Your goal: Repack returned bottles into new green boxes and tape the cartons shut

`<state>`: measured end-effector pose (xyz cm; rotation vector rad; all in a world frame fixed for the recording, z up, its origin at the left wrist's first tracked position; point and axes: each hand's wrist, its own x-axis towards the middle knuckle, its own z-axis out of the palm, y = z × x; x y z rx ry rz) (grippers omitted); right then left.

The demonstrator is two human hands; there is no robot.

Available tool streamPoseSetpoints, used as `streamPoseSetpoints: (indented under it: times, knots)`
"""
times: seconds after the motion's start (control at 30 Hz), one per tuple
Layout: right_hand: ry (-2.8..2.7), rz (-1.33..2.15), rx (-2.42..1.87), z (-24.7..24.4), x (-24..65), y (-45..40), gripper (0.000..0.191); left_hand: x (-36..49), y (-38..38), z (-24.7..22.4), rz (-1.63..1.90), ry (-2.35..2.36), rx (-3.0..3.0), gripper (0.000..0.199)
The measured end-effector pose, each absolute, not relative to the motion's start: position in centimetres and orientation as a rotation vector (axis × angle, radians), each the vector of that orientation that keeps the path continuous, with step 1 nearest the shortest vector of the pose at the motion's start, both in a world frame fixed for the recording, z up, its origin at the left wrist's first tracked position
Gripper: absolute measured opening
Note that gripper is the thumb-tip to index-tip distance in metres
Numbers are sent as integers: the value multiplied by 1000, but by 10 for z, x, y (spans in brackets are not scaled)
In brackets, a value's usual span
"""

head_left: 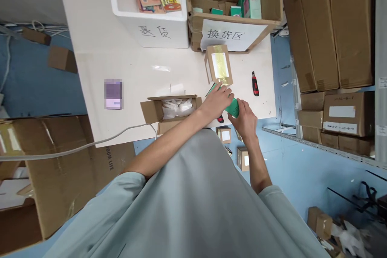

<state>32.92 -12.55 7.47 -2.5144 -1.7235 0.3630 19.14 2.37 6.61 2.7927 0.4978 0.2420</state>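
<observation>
A green box [232, 107] is being held near the desk's [136, 64] near edge, towards its right corner. One end is being covered by the closed fingers of the left hand [216, 100], while the other is being gripped by the bent fingers of the right hand [246, 119]. Whether the box is being supported by the desk cannot be told.

If either grip is being loosened, the box could be dropped over the near edge. The taped carton [220, 64] is being left just beyond the left fingers, so it could be knocked by a forward push. Beside the near edge, a red-and-black object [220, 119] is being partly hidden by the hands and could be swept off by a wrist. The open carton [152, 111] is being passed closely by the left forearm and a cable [130, 129]; if either is being pulled, it could be dragged.
</observation>
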Motion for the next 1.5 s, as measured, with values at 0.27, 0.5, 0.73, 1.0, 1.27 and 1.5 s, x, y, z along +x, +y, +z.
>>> streamPoseSetpoints:
  times: [0.27, 0.5, 0.73, 1.0, 1.27, 1.5]
  knots:
    - [-1116, 596, -2902, -41, 356, -147, 45, 259, -19, 2, -80, 295, 2790, 39]
    - [-964, 677, -2839, -74, 365, -143, 61, 224, -22, 1, -65, 378, 2622, 43]
    - [-1413, 830, -2316, -50, 332, -99, 51, 126, 39, 28, 316, 937, 2357, 45]
    - [-1547, 935, -2035, -33, 285, -21, 53, -45, 108, 2, 461, 1676, 1928, 48]
    - [-1757, 1151, -1979, -39, 274, 86, 42, -83, 143, -55, 169, 1583, 1713, 74]
    - [-2511, 1294, -1878, -78, 219, 155, 64, -47, 175, -106, -258, 1229, 1864, 82]
